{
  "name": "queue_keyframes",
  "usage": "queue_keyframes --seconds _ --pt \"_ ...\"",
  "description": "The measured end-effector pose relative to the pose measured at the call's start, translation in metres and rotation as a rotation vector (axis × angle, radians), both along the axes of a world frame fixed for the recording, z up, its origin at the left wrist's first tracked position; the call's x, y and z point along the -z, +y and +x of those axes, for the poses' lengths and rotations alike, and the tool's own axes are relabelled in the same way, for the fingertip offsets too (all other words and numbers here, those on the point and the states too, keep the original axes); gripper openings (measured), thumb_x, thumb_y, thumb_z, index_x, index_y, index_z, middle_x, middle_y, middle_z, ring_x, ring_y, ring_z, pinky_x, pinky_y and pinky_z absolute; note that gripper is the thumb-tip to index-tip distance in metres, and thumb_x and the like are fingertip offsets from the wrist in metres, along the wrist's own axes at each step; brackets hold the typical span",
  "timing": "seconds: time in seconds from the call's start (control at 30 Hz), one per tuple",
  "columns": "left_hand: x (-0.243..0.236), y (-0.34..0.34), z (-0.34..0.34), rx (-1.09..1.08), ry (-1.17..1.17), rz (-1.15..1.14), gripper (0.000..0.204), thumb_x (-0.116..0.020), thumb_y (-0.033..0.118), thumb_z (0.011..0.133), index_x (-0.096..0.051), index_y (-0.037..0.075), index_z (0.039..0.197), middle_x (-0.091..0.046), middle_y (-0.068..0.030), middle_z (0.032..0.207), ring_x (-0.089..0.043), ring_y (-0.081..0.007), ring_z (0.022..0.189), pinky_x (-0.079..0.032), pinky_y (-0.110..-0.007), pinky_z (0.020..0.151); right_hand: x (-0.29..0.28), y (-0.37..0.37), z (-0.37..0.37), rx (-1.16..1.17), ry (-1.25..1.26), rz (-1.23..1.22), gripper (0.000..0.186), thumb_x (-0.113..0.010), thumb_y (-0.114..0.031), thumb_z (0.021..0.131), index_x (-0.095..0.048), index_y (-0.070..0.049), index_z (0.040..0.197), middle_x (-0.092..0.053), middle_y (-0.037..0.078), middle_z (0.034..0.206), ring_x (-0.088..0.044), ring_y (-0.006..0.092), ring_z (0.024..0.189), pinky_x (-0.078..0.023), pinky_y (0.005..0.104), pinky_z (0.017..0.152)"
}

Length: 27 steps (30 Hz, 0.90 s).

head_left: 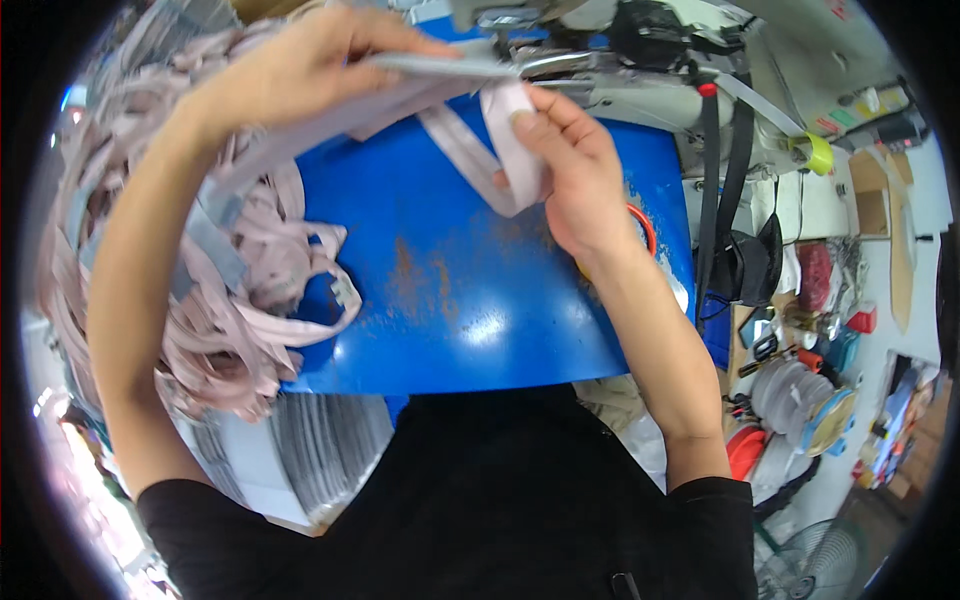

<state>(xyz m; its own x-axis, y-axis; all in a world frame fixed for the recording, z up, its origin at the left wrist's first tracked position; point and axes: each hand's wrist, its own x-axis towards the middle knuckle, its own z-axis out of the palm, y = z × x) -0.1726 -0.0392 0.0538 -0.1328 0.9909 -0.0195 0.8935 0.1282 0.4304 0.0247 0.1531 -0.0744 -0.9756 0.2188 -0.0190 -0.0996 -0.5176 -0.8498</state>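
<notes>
My right hand (582, 175) pinches a pale pink fabric strip (510, 130) between thumb and fingers. The strip hangs in a loop over the blue table. At the upper left my left hand (315, 65) grips a flat grey-and-pink fabric piece (420, 72), thumb below and fingers above, slightly blurred. The far end of that piece reaches the metal parts of a sewing machine (575, 65), close to where the strip starts. Whether strip and piece are joined there I cannot tell.
A big heap of pink and grey strips (240, 310) covers the left side of the blue table (440, 340). A red ring (643, 230) lies beside my right wrist. Stacked grey sheets (320, 450) stand below the table. Black straps (722, 190) hang right; spools (800, 400) sit beyond.
</notes>
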Motion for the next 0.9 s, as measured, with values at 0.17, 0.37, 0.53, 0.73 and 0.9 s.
queue_keyframes --seconds 0.17,0.37,0.53,0.73,0.9 --pt "-0.005 0.015 -0.017 0.017 -0.375 -0.125 0.042 -0.065 0.011 0.101 -0.063 0.002 0.142 -0.073 -0.0139 0.125 -0.066 -0.0176 0.110 -0.052 -0.032 0.098 -0.007 -0.003 0.002 0.061 -0.010 0.046 0.037 -0.062 -0.016 0.102 -0.062 0.003 0.134 -0.073 0.012 0.111 -0.071 0.0188 0.085 -0.062 0.0342 0.070" --pt "-0.020 0.012 0.040 0.000 0.383 -0.241 0.057 -0.065 0.010 0.091 -0.060 0.013 0.148 -0.068 -0.0140 0.111 -0.069 -0.0281 0.096 -0.055 -0.036 0.089 0.001 -0.005 0.004 0.097 -0.024 0.042 0.036 -0.063 -0.015 0.103 -0.062 0.001 0.135 -0.074 0.006 0.102 -0.070 0.0120 0.081 -0.059 0.0284 0.068" --pt "-0.024 0.002 0.072 0.126 0.863 -0.139 0.067 -0.062 0.008 0.087 -0.053 0.018 0.153 -0.059 -0.0091 0.096 -0.069 -0.0274 0.073 -0.058 -0.039 0.066 -0.002 -0.009 0.005 0.003 0.015 0.015 0.040 -0.064 -0.017 0.104 -0.059 0.000 0.140 -0.073 0.006 0.112 -0.070 0.0111 0.091 -0.063 0.0307 0.070" --pt "-0.040 0.019 0.081 0.163 0.896 -0.225 0.058 -0.064 0.012 0.086 -0.063 0.015 0.145 -0.059 -0.0090 0.094 -0.069 -0.0235 0.072 -0.058 -0.036 0.065 -0.005 -0.010 0.002 0.031 0.011 -0.047 0.034 -0.061 -0.009 0.105 -0.060 0.003 0.137 -0.075 0.007 0.098 -0.066 0.0075 0.078 -0.054 0.0245 0.070" --pt "-0.041 0.029 0.086 0.154 0.909 -0.255 0.054 -0.065 0.011 0.084 -0.067 0.010 0.139 -0.061 -0.0102 0.092 -0.069 -0.0242 0.071 -0.058 -0.035 0.065 0.005 -0.008 -0.004 0.065 0.034 -0.012 0.031 -0.062 -0.008 0.104 -0.061 0.004 0.133 -0.073 0.004 0.092 -0.064 0.0060 0.075 -0.051 0.0237 0.067"
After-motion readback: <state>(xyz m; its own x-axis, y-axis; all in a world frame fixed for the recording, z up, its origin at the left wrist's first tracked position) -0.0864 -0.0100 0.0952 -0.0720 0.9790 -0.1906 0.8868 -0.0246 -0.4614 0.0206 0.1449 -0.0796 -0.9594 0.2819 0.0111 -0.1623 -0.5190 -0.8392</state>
